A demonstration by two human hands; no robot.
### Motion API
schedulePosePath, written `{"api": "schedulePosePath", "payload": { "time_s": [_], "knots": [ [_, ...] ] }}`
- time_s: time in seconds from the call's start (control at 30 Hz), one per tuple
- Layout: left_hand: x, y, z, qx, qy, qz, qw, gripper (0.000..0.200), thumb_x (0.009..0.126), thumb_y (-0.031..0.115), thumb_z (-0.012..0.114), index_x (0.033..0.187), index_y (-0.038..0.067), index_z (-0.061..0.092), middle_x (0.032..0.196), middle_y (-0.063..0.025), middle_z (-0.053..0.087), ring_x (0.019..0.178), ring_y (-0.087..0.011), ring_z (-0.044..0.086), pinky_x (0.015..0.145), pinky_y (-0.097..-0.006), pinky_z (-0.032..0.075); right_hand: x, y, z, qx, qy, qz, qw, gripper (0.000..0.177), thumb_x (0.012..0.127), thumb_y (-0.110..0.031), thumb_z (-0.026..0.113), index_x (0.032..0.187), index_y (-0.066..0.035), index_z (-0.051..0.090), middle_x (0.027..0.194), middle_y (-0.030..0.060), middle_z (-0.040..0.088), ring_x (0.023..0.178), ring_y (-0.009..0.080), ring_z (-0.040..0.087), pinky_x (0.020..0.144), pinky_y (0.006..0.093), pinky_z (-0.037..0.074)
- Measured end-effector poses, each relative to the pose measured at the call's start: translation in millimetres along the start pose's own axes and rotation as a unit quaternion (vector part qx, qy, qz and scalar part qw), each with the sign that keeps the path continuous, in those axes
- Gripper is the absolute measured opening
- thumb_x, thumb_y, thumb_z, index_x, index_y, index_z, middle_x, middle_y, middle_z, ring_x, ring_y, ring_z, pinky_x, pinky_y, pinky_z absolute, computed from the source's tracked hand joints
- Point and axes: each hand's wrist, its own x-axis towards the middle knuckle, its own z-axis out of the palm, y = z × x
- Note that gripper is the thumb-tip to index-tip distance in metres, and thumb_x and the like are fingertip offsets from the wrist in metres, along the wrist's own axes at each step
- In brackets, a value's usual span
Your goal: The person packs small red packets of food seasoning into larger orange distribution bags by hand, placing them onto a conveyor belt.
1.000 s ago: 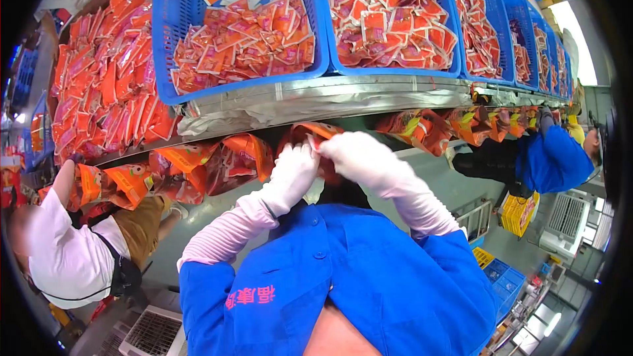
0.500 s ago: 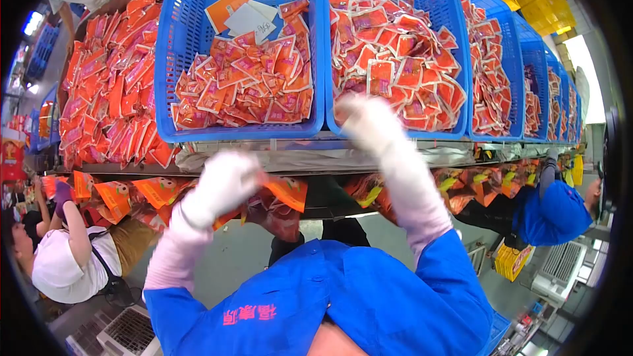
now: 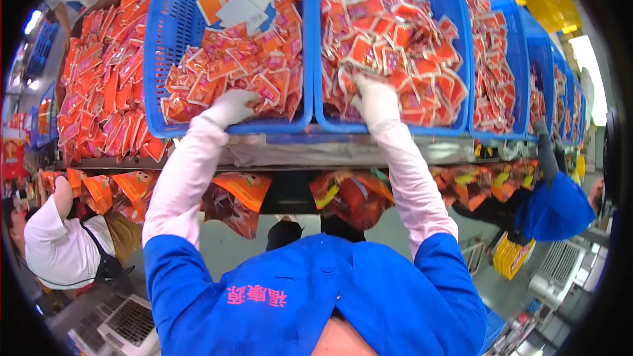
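Observation:
My left hand (image 3: 233, 107), in a white glove, is over the front rim of a blue basket (image 3: 227, 129). Its fingers are apart, close to the small red-and-orange sachets (image 3: 227, 62) heaped inside. In the neighbouring blue basket (image 3: 402, 129), my right hand (image 3: 377, 100), also gloved, reaches to the near side of a pile of red sachets (image 3: 428, 69). Thumb and fingers look parted at the sachets, the fingertips partly hidden. Below the baskets hang an open orange bag (image 3: 237, 201) and another orange bag (image 3: 353, 201).
More blue baskets of sachets (image 3: 491, 66) line up on the right. A large heap of red sachets (image 3: 105, 79) lies at left. Cards (image 3: 241, 10) rest in the left basket. One co-worker (image 3: 557, 207) stands right, another person (image 3: 66, 244) left.
Both hands have moved forward from the table's front edge area to the sachets in the two baskets. An orange piece near my left hand earlier is no longer by it.

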Motion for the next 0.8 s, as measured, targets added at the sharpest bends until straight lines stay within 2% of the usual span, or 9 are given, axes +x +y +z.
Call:
{"api": "schedulePosePath", "payload": {
  "time_s": [0.13, 0.23, 0.27, 0.33, 0.43, 0.47, 0.57, 0.7, 0.8],
  "knots": [
    [-75, 36, -26, -0.158, 0.262, 0.051, 0.951, 0.066, 0.083, -0.007, 0.061, 0.147, 0.001, 0.044, 0.126, -0.0159, 0.067, 0.114, -0.0233, 0.064, 0.093, -0.0307, 0.051, -20, -10, -42, 0.115, 0.151, 0.077, 0.979, 0.036, 0.080, -0.026, 0.080, 0.110, -0.009, 0.066, 0.087, 0.0172, 0.068, 0.079, 0.0340, 0.067, 0.074, 0.0425, 0.053],
    [-138, 143, -21, -0.453, 0.115, 0.155, 0.871, 0.036, 0.087, -0.011, 0.059, 0.119, 0.003, 0.062, 0.098, -0.0088, 0.068, 0.096, -0.0142, 0.068, 0.079, -0.0272, 0.053, -47, -17, -69, 0.320, 0.193, 0.088, 0.923, 0.035, 0.085, -0.026, 0.077, 0.113, -0.008, 0.066, 0.086, 0.0117, 0.070, 0.073, 0.0231, 0.065, 0.068, 0.0364, 0.052],
    [-150, 167, 4, -0.384, 0.125, 0.238, 0.884, 0.019, 0.085, -0.010, 0.065, 0.096, 0.005, 0.065, 0.095, -0.0093, 0.070, 0.090, -0.0153, 0.069, 0.076, -0.0293, 0.055, -65, -35, -93, 0.453, 0.120, 0.149, 0.871, 0.035, 0.086, -0.026, 0.077, 0.114, -0.008, 0.065, 0.089, 0.0079, 0.071, 0.073, 0.0177, 0.064, 0.066, 0.0329, 0.051],
    [-170, 212, 44, -0.190, 0.174, 0.319, 0.912, 0.025, 0.076, -0.005, 0.073, 0.097, 0.007, 0.068, 0.098, -0.0099, 0.071, 0.094, -0.0253, 0.071, 0.080, -0.0338, 0.058, -104, -68, -114, 0.618, 0.026, 0.163, 0.769, 0.035, 0.088, -0.025, 0.075, 0.118, -0.009, 0.065, 0.098, 0.0005, 0.072, 0.079, 0.0081, 0.063, 0.065, 0.0252, 0.050],
    [-165, 216, 104, 0.006, 0.089, 0.262, 0.961, 0.041, 0.070, 0.021, 0.080, 0.105, 0.004, 0.067, 0.117, -0.0154, 0.065, 0.118, -0.0308, 0.060, 0.099, -0.0402, 0.048, -159, -112, -114, 0.591, -0.146, 0.155, 0.778, 0.032, 0.092, -0.020, 0.071, 0.121, -0.007, 0.066, 0.104, 0.0026, 0.074, 0.092, 0.0106, 0.066, 0.081, 0.0274, 0.052],
    [-163, 211, 114, 0.072, 0.105, 0.216, 0.968, 0.050, 0.066, 0.027, 0.083, 0.106, 0.001, 0.066, 0.120, -0.0188, 0.064, 0.124, -0.0347, 0.056, 0.107, -0.0439, 0.043, -170, -127, -109, 0.384, -0.123, 0.068, 0.913, 0.034, 0.092, -0.019, 0.071, 0.124, -0.008, 0.065, 0.102, 0.0100, 0.073, 0.093, 0.0149, 0.069, 0.083, 0.0301, 0.054],
    [-184, 179, 110, 0.219, 0.140, 0.295, 0.919, 0.048, 0.066, 0.029, 0.079, 0.100, -0.003, 0.069, 0.119, -0.0255, 0.064, 0.128, -0.0402, 0.052, 0.115, -0.0517, 0.034, -185, -147, -54, 0.039, -0.299, 0.013, 0.953, 0.023, 0.091, -0.014, 0.058, 0.109, -0.004, 0.069, 0.102, 0.0184, 0.072, 0.093, 0.0326, 0.071, 0.083, 0.0438, 0.056],
    [-182, 167, 126, 0.247, 0.156, 0.346, 0.891, 0.003, 0.067, 0.012, 0.062, 0.064, 0.010, 0.062, 0.061, -0.0051, 0.057, 0.064, -0.0216, 0.059, 0.109, -0.0467, 0.042, -150, -161, 85, -0.028, -0.431, 0.018, 0.902, 0.024, 0.090, -0.017, 0.057, 0.105, -0.004, 0.071, 0.097, 0.0186, 0.073, 0.090, 0.0330, 0.071, 0.078, 0.0455, 0.056],
    [-183, 161, 112, 0.220, 0.104, 0.341, 0.908, 0.006, 0.069, 0.015, 0.066, 0.067, 0.010, 0.066, 0.063, -0.0065, 0.060, 0.072, -0.0238, 0.063, 0.101, -0.0460, 0.046, -136, -165, 97, 0.032, -0.471, -0.023, 0.881, 0.024, 0.088, -0.020, 0.060, 0.103, -0.005, 0.072, 0.096, 0.0187, 0.073, 0.092, 0.0344, 0.070, 0.080, 0.0455, 0.055]
  ]
}}
